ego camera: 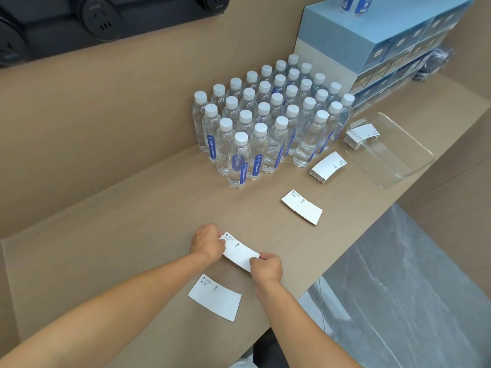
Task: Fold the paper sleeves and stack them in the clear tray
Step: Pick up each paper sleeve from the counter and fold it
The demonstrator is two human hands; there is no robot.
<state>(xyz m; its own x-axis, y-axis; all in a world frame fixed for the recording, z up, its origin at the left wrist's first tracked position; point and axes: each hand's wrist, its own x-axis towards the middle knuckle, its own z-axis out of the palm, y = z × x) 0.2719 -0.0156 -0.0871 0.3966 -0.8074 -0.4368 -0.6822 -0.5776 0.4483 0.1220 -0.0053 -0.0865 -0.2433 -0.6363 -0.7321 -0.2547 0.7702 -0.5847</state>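
Observation:
A white paper sleeve [240,252] lies between my hands just above the tan counter. My left hand [208,243] pinches its far-left end and my right hand [265,266] pinches its near-right end. Another flat sleeve [215,297] rests on the counter close to me. A third sleeve [302,207] sits farther right. A small pile of sleeves [327,167] lies beside the water bottles. The clear tray [398,155] stands at the far right, with a stack of sleeves [362,135] in its far-left corner.
Several water bottles [265,123] with white caps stand grouped at the back of the counter. Blue boxes [385,49] are stacked behind the tray. The counter's right edge [353,245] drops to a grey marbled floor. Black sockets [101,17] sit on the wall panel.

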